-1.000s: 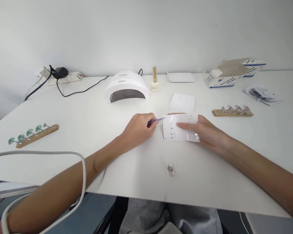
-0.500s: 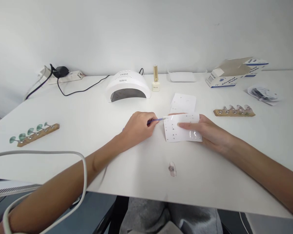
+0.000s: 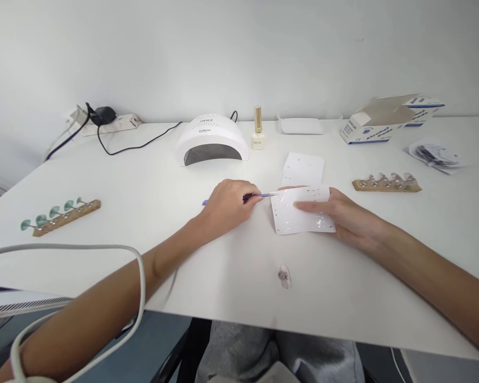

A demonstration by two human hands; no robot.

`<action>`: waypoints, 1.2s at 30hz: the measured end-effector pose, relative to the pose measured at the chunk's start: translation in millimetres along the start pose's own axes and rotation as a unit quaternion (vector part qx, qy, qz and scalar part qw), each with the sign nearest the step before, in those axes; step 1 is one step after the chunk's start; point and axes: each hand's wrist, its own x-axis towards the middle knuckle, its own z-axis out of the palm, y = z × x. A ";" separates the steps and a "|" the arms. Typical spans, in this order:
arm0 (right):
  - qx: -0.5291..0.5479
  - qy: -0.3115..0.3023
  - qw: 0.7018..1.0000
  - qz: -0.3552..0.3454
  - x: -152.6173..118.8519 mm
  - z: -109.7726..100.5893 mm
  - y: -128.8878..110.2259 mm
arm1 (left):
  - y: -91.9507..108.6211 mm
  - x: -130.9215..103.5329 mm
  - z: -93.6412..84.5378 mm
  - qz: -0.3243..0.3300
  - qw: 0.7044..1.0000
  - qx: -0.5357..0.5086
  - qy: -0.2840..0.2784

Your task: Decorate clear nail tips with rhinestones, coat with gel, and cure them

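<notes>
Both hands' fingers were clamped, the left hand (image 3: pixel 233 206) on a purple tool (image 3: pixel 267 195), the right hand (image 3: pixel 343 215) over the table (image 3: pixel 231 282) on a dotted sheet (image 3: pixel 297 222), which seemed best kept steady under the tip.

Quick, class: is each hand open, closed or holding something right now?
Left hand: closed, holding a slim purple tool.
Right hand: closed, holding a white sheet.
</notes>
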 end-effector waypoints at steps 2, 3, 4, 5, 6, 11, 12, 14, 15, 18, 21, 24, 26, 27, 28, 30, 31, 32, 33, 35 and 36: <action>0.004 -0.002 1.000 -0.002 0.1 -0.4 1.0 | -0.3 0.6 -0.3 0.010 1.000 0.003 0.003; 0.005 -0.003 1.000 -0.001 0.3 -0.6 1.4 | -0.4 0.9 -0.5 0.014 1.000 0.003 0.006; 0.005 -0.003 1.000 -0.001 0.4 -0.8 1.8 | -0.5 1.2 -0.6 0.017 1.000 0.004 0.008; 0.006 -0.004 1.000 -0.001 0.6 -1.1 2.1 | -0.4 1.4 -0.8 0.018 1.000 0.005 0.009; 0.006 -0.004 1.000 0.000 0.7 -1.4 2.3 | -0.3 1.5 -0.9 0.017 1.000 0.005 0.010; 0.008 -0.009 1.000 -0.002 0.4 -1.8 2.3 | -0.1 1.2 -1.3 0.016 1.000 0.007 0.006; 0.008 -0.011 1.000 -0.001 0.2 -1.7 2.3 | -0.1 1.1 -1.2 0.017 1.000 0.007 0.007; 0.009 -0.014 1.000 0.002 0.0 -1.6 2.4 | -0.3 1.1 -0.8 0.017 1.000 0.008 0.008; 0.010 -0.015 1.000 0.003 0.0 -1.6 2.4 | -0.5 1.2 -0.5 0.018 1.000 0.009 0.008; 0.010 -0.012 1.000 0.002 0.0 -1.6 1.7 | -1.4 1.5 0.0 0.025 1.000 0.010 0.011; 0.004 -0.005 1.000 0.008 -0.5 -1.0 0.1 | -2.9 1.8 -0.1 0.033 0.999 0.013 0.018; 0.000 0.000 1.000 0.016 -1.3 -0.5 -0.7 | -4.3 2.1 -0.6 0.041 0.999 0.011 0.017; -0.001 -0.001 1.000 0.014 -1.4 -0.5 -0.2 | -5.0 2.2 -0.9 0.050 0.999 0.007 0.013; -0.002 -0.001 1.000 0.011 -1.3 -0.7 0.2 | -5.1 2.3 -1.1 0.054 0.998 0.005 0.013; -0.004 -0.001 1.000 0.010 -1.1 -0.9 0.5 | -5.2 2.3 -1.3 0.057 0.998 0.004 0.012; -0.008 0.001 1.000 0.009 -0.8 -1.4 0.7 | -5.0 2.4 -1.7 0.062 0.998 0.004 0.013; -0.009 0.001 1.000 0.010 -0.6 -1.6 0.6 | -4.8 2.4 -1.9 0.064 0.998 0.005 0.013; -0.009 0.002 1.000 0.012 -0.5 -1.8 0.5 | -4.7 2.5 -2.1 0.066 0.998 0.007 0.013; -0.009 0.002 1.000 0.015 -0.4 -2.0 0.3 | -4.7 2.5 -2.2 0.067 0.998 0.009 0.013; -0.009 0.006 1.000 0.021 -0.2 -2.4 0.5 | -5.0 2.6 -2.1 0.068 0.998 0.012 0.011; -0.008 0.008 1.000 0.022 -0.1 -2.5 0.9 | -5.4 2.7 -2.0 0.069 0.997 0.012 0.010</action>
